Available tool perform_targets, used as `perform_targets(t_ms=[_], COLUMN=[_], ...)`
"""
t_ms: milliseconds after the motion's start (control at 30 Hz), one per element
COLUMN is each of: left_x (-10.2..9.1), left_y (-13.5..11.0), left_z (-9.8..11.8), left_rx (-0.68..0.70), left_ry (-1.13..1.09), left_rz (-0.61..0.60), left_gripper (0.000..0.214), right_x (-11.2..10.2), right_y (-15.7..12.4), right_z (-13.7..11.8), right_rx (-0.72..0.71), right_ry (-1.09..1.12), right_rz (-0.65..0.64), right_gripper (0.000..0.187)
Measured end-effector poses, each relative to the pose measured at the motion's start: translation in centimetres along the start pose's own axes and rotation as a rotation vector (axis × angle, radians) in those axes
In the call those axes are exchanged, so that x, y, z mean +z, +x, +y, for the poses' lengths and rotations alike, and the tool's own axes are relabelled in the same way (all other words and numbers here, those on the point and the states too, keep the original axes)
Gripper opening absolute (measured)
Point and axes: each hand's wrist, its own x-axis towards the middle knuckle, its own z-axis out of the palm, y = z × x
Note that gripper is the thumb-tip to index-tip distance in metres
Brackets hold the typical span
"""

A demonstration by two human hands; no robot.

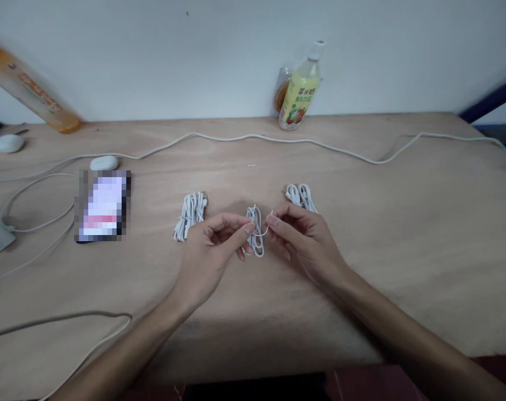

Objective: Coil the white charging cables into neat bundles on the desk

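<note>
A small coiled white cable (259,250) is on the table between my two hands. My left hand (209,253) is closed in a pinch on one end of a thin white twist tie (261,234). Thumb and forefinger of my right hand (309,239) pinch its other end, which sticks up a little. The tie curves across the front of the coil. Fingers partly hide the coil's left side. A bundled white cable (190,214) lies just beyond my left hand, and another bundle (301,196) sits behind my right hand, partly covered by it.
A long white cord (253,136) runs across the back. Near the wall stand a yellow-labelled bottle (299,92) and, at left, a leaning orange-tinted bottle (35,92). A phone (102,206), a white case (104,163) and loose cords occupy the left. A tiny white strip (251,165) lies mid-table.
</note>
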Motion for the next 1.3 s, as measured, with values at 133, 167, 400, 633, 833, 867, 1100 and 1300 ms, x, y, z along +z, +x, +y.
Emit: perform_targets(t_ms=[133, 167, 400, 633, 833, 867, 1100, 1300], left_x=[0.07, 0.08, 0.17, 0.20, 0.23, 0.23, 0.08, 0.17], left_y=[-0.03, -0.04, -0.11, -0.21, -0.16, -0.15, -0.23, -0.37], left_z=[0.22, 0.26, -0.03, -0.22, -0.19, -0.20, -0.17, -0.30], left_rx=[0.017, 0.021, -0.038, -0.045, -0.027, -0.022, -0.006, 0.042], left_ry=[-0.015, -0.022, -0.065, -0.096, -0.084, -0.076, -0.035, 0.037], left_rz=[-0.001, 0.000, -0.043, -0.089, -0.091, -0.093, -0.063, -0.008], left_gripper=[0.006, 0.005, 0.011, 0.011, 0.006, 0.004, 0.007, 0.007], right_x=[0.00, -0.01, -0.07, 0.07, -0.10, -0.13, -0.09, 0.09], right_y=[0.00, 0.02, -0.04, 0.00, 0.08, 0.08, -0.05, 0.04], right_z=[0.02, 0.03, -0.09, -0.41, -0.41, -0.39, -0.46, -0.62], right_rx=[0.002, -0.001, -0.039, -0.108, -0.085, -0.079, -0.038, -0.063], right_ry=[0.006, 0.012, -0.037, -0.092, -0.111, -0.103, -0.074, -0.049], right_rz=[0.013, 0.022, 0.072, 0.040, 0.029, 0.023, 0.021, 0.006], right_gripper=[0.036, 0.035, 0.025, 0.016, 0.015, 0.014, 0.012, 0.007])
